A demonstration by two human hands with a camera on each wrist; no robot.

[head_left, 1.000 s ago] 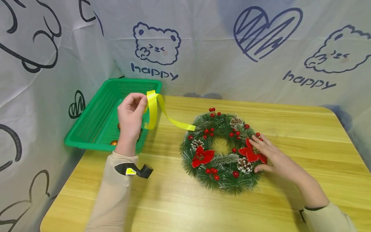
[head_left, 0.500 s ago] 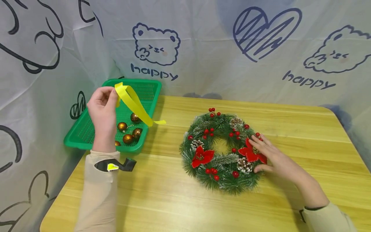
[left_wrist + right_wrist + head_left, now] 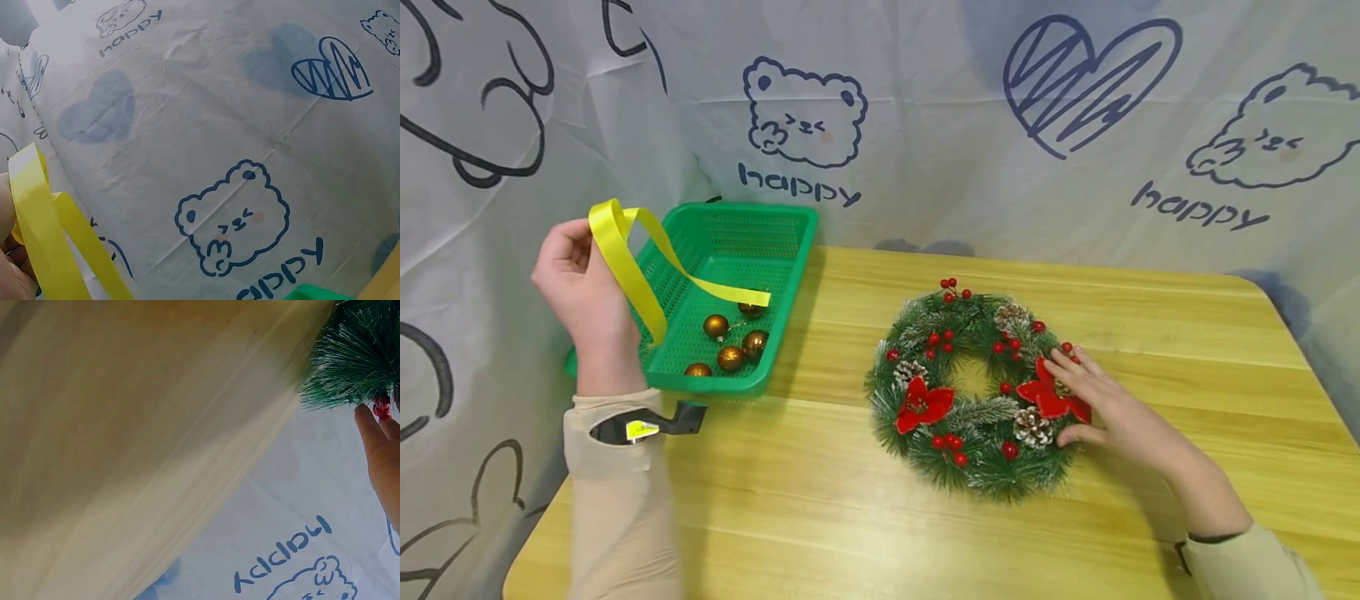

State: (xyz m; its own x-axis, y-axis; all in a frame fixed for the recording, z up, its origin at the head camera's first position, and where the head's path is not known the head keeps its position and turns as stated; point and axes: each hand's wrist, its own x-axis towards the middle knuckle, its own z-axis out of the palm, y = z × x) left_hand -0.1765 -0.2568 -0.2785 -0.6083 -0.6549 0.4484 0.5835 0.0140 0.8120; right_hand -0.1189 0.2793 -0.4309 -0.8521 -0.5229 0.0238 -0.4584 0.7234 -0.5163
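A yellow ribbon (image 3: 625, 268) hangs in loops from my left hand (image 3: 582, 279), pinched between thumb and fingers. That hand is raised over the left side of a green basket (image 3: 775, 218), and one ribbon tail trails across the basket toward the right. In the left wrist view the ribbon (image 3: 44, 225) drapes beside the fingers at the left edge. My right hand (image 3: 1108, 414) rests with fairly straight fingers on the right side of a green wreath (image 3: 955, 475), touching a red flower (image 3: 1047, 398). In the right wrist view, fingertips (image 3: 369, 425) meet the wreath's needles (image 3: 350, 369).
Several brown-gold baubles (image 3: 731, 359) lie in the basket at the table's left. The wreath carries pinecones (image 3: 1033, 427), red berries and another red flower (image 3: 922, 405). A printed white cloth (image 3: 925, 167) stands behind and left of the wooden table (image 3: 820, 517).
My left hand has moved left with the ribbon, from the basket's right side to its left side, uncovering the baubles. The right hand and the wreath have stayed in place.
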